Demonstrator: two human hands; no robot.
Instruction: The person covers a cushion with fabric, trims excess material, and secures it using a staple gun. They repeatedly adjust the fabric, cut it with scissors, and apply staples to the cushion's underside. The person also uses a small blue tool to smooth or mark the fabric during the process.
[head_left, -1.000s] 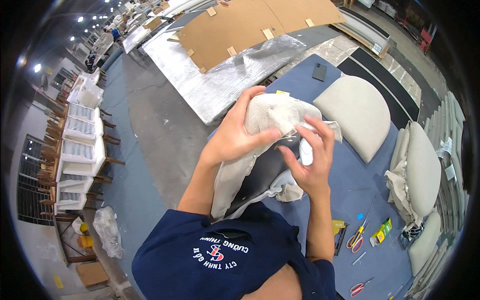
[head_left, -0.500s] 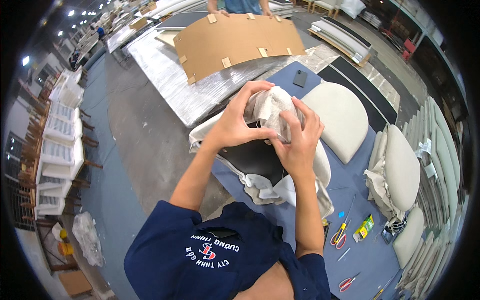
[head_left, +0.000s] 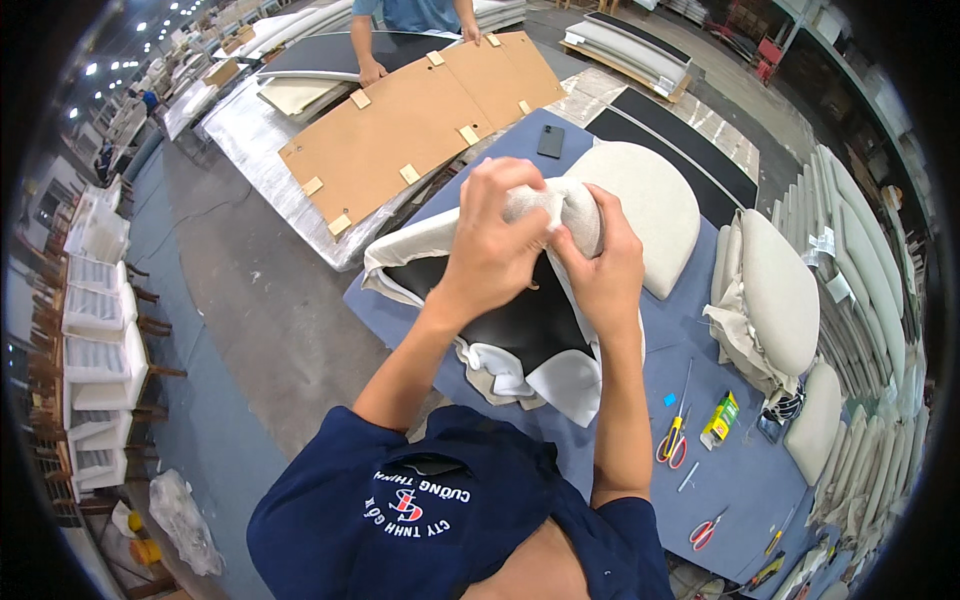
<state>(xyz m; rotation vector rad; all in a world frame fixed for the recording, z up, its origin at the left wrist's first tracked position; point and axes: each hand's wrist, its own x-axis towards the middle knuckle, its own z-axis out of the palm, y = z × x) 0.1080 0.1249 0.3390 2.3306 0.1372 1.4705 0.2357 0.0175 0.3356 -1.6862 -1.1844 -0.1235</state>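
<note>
Since the earlier frame, the left hand point(head_left: 490, 245) has curled inward, and the brown board point(head_left: 420, 130) held by another person point(head_left: 412, 14) has tilted. White chairs point(head_left: 97, 325) stand in a row at far left. Right of them comes the board, then the left hand, its fingers pinching beige fabric point(head_left: 580, 215) at the top end of a black-bottomed cushion point(head_left: 500, 335) over the blue counter point(head_left: 675, 335). The right hand's point(head_left: 605, 275) fingers and thumb grip that same end from the other side. Farther right lie a rounded pale pad point(head_left: 655, 215), a green-and-yellow box point(head_left: 720, 418) and a bulging seat point(head_left: 780, 290).
</note>
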